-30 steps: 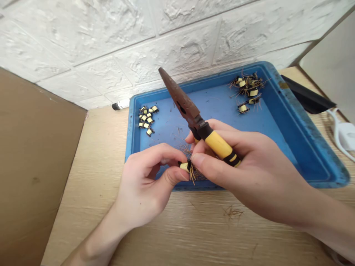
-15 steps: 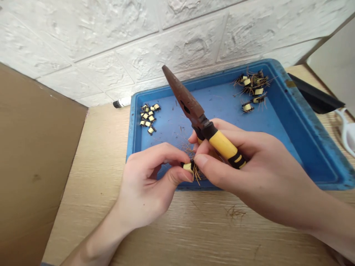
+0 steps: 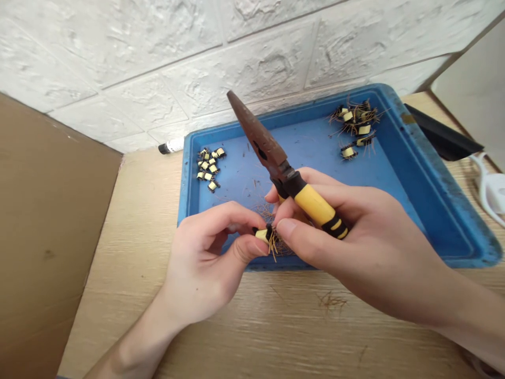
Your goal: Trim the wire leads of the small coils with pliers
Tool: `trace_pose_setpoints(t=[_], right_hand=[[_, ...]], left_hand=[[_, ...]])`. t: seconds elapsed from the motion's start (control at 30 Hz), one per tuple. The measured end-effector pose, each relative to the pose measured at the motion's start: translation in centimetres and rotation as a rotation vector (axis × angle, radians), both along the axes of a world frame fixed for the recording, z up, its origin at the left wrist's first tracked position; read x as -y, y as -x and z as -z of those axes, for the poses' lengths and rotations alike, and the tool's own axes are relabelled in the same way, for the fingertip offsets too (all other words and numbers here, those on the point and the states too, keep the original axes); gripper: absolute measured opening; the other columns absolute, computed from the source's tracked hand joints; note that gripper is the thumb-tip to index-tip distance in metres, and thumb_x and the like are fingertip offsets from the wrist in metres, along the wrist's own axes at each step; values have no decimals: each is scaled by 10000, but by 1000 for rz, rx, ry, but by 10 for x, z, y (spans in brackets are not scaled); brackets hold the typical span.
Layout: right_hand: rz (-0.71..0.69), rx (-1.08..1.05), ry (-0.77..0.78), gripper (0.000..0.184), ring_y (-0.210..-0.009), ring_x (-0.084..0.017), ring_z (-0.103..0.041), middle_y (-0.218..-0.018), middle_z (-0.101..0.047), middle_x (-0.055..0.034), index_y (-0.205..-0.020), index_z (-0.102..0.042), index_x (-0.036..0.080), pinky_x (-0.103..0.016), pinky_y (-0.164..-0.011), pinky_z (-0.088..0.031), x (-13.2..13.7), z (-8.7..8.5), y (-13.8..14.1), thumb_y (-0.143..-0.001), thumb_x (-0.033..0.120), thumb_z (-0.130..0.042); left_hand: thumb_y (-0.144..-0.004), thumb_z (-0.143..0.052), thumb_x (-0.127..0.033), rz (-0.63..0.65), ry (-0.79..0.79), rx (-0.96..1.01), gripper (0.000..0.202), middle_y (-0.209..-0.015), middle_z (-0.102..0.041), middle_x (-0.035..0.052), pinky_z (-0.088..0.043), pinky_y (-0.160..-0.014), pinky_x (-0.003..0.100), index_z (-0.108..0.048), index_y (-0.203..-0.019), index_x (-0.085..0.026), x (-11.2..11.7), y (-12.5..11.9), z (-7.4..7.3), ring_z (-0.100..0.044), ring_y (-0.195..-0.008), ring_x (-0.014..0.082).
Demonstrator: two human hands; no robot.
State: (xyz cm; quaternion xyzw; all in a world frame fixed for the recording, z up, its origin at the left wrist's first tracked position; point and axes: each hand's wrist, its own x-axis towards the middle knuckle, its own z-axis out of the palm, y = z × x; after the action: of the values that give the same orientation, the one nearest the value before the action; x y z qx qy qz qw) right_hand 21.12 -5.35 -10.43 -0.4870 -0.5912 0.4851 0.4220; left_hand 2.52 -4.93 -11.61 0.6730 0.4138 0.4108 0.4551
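Between thumb and forefinger, my left hand (image 3: 215,260) pinches a small transformer (image 3: 262,235) with a yellow-taped middle and black ends. Thin copper-coloured wires (image 3: 273,246) stick out from its right end. My right hand (image 3: 347,237) grips long-nose pliers (image 3: 268,145) with yellow and black handles; their rusty brown jaws point up and to the left, away from the transformer. The right thumb and forefinger are close to the wires; whether they touch them I cannot tell. Both hands are over the near edge of a blue tray (image 3: 437,210).
Several transformers with short pins (image 3: 208,167) lie at the tray's left. Several with long wires (image 3: 357,123) are heaped at its far right. Wire scraps (image 3: 331,301) lie on the wooden table (image 3: 252,326). A cardboard panel (image 3: 47,231) stands left; a marker (image 3: 170,146) lies by the wall.
My right fingers have moved slightly apart from the transformer, which has shifted a little left with my left hand. The pliers stay in my right hand. The whole view has shifted slightly.
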Motion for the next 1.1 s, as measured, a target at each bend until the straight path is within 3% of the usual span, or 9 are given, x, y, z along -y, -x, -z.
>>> trace_pose_setpoints(t=[0.57,0.87,1.1], right_hand=[[-14,21,26,198,-675,-68,-629,-814,-650,29,-584,-651,218,-158,-544,-475,0,-1,-2,-773,158,-658],[32,45,-27,168,-716,-62,-637,-805,-650,43,-654,-690,220,-148,-601,-493,1,2,-2,-810,166,-661],[39,62,-19,173,-702,-87,-637,-815,-662,22,-647,-678,209,-191,-576,-489,-1,0,-2,-811,165,-649]], left_hand=[[-853,-866,-274,-16,-18,-17,156,-677,-747,-2,-526,-521,222,-750,-769,-211,-1,-1,-2,-648,-582,135],[-821,-903,-294,-52,28,47,182,-716,-745,-6,-562,-575,176,-753,-775,-202,-2,-2,-1,-663,-638,111],[-850,-881,-334,-74,91,130,164,-663,-710,-15,-535,-506,166,-784,-808,-209,-3,-1,1,-614,-566,93]])
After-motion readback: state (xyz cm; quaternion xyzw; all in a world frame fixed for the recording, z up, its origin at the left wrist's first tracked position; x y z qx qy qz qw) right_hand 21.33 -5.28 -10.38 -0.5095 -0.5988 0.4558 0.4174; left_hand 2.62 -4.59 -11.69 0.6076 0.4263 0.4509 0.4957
